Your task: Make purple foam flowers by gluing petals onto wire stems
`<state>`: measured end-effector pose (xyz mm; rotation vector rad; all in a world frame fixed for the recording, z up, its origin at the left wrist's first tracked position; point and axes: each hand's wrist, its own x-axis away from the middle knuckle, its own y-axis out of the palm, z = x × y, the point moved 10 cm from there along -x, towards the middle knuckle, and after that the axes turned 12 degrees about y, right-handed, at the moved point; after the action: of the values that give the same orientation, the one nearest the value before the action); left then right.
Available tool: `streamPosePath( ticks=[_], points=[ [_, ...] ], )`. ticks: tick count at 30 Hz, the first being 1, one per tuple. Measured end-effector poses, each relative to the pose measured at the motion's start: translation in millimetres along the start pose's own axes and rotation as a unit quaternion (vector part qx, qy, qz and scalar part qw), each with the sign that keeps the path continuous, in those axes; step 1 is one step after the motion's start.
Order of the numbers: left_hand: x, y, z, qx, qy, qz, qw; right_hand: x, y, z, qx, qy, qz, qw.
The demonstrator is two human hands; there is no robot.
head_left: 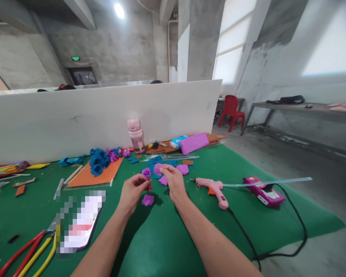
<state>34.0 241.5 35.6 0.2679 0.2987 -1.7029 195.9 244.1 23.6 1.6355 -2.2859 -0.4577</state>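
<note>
My left hand point(134, 191) pinches a small rolled purple foam flower point(146, 172) above the green mat point(167, 238). Just right of it, my right hand point(173, 181) is closed on a purple foam petal piece point(158, 168) held against the flower. Another purple petal piece point(148, 199) lies on the mat under my hands. More purple and blue foam pieces point(182, 168) lie just beyond my fingers.
A pink glue gun point(215, 188) with a clear glue stick lies right of my hands, its black cord point(276, 254) looping to a magenta power strip point(266, 192). Blue foam roses point(98, 161) sit on orange foam sheet. Pliers point(31, 250) and a phone point(80, 223) lie left. A white partition point(103, 119) backs the table.
</note>
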Motion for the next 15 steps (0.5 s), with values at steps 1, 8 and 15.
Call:
streamPosePath(
  ticks=[1,8,15],
  points=[
    [0.5,0.6,-0.4,0.001,-0.003,0.000,1.000,-0.5,0.1,1.6,-0.010,0.010,-0.001,1.000],
    [1.8,2.2,0.7,-0.005,-0.003,0.004,1.000,5.1,4.0,-4.6,-0.003,0.001,-0.007,1.000],
    [1.0,2.8,0.8,-0.009,0.008,-0.002,1.000,9.4,11.4,-9.8,0.041,-0.036,-0.028,0.998]
  ],
)
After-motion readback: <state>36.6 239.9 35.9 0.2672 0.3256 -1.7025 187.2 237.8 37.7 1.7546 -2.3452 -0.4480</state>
